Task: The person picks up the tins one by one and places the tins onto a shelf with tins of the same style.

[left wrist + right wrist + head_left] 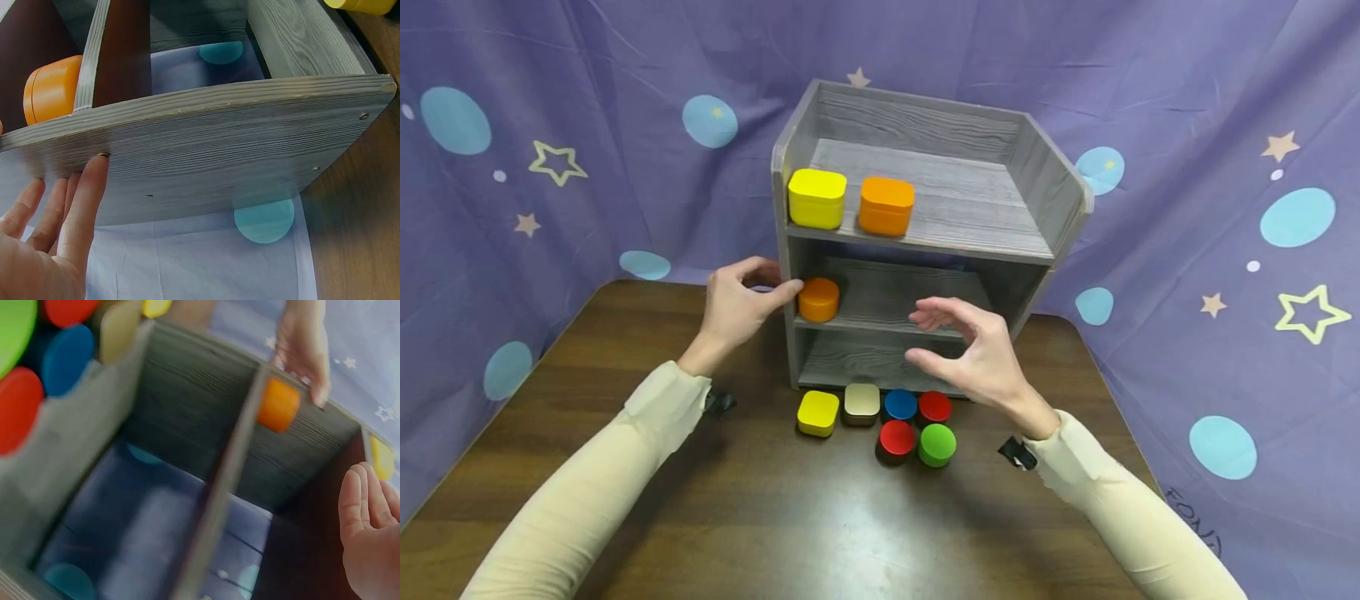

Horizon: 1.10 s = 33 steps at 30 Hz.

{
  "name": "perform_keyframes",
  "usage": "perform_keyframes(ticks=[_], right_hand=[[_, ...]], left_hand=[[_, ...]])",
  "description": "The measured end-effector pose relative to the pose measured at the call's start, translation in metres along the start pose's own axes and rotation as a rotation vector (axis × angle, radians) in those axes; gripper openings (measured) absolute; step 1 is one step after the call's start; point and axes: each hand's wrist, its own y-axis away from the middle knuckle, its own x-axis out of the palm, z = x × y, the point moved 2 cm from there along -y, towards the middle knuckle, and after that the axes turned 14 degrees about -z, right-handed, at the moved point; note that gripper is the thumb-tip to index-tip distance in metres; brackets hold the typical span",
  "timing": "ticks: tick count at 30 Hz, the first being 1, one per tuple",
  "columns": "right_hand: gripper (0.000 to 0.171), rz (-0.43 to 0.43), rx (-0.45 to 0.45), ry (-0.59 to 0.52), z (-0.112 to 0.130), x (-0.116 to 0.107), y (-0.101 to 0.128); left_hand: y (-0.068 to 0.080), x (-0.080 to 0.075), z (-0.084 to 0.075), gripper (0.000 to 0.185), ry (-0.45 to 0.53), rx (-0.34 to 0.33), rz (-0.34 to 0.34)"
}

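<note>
The left hand (739, 307) was at the left side of the grey shelf unit (925, 242), which stood toward the far edge of the worktop (715, 517). Its fingers (84, 206) lay straight along the outside of the side panel, relaxed and holding nothing, while the thumb tip touched the round orange tin (818, 299). That tin sat at the left end of the middle shelf, just inside the front edge. On the top shelf stood a yellow tin (817, 198) at the left and a square orange tin (886, 205) just beside it, apart from each other. On the worktop in front of the unit lay a second yellow tin (817, 412), a beige tin (861, 403), a blue tin (900, 405), two red tins (897, 439) and a green tin (937, 445), close together. The right hand (973, 354) hovered before the middle shelf, above those tins, fingers loosely curled and spread, thumb apart, gripping nothing.
</note>
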Motion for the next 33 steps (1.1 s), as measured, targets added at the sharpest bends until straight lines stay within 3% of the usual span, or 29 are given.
perform_keyframes(ticks=[10, 16, 24, 33], right_hand=[[0.050, 0.147, 0.118, 0.169, -0.046, 0.032, 0.037], [0.059, 0.241, 0.204, 0.233, -0.076, 0.051, 0.053], [0.074, 0.365, 0.227, 0.363, -0.102, 0.066, 0.066], [0.073, 0.417, 0.244, 0.416, -0.115, 0.075, 0.070]], left_hand=[[-0.002, 0.000, -0.003, 0.033, -0.011, -0.005, 0.017], [-0.001, 0.001, -0.004, 0.034, -0.021, 0.001, 0.017], [0.001, 0.000, -0.003, 0.033, -0.010, -0.002, 0.010], [0.003, -0.001, 0.000, 0.033, -0.011, 0.001, 0.007]])
